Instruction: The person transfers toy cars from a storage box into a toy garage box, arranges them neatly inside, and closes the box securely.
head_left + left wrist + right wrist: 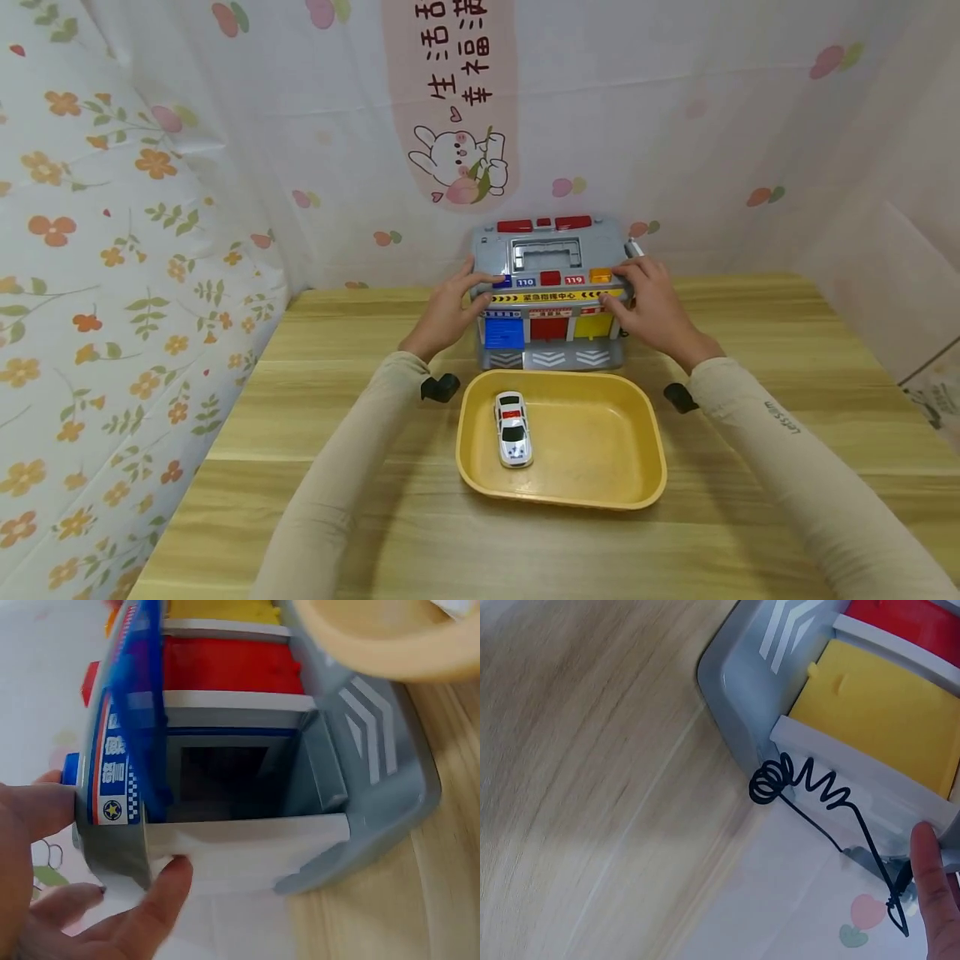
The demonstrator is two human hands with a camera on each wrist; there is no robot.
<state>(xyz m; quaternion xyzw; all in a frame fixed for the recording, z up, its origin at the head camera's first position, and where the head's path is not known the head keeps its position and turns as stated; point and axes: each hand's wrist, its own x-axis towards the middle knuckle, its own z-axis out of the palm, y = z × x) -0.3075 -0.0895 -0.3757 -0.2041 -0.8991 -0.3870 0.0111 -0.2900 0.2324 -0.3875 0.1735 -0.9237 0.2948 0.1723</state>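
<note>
A grey toy garage [550,296] with blue, red and yellow doors stands against the back curtain. My left hand [448,307] holds its left upper corner, with one finger on the blue button [71,769] on the roof. The blue door [142,712] is swung outward, and the bay behind it is dark inside. My right hand [654,307] grips the right upper corner, fingers by the orange button [601,275] and front edge. The red door [229,664] and yellow door [881,712] are closed. A white toy police car [513,429] lies in the yellow tray [561,497].
The wooden table [352,467] lies beneath everything; the tray sits just in front of the garage. A black coiled cord [810,780] hangs at the garage's right side. A patterned curtain [315,125] covers the back and left.
</note>
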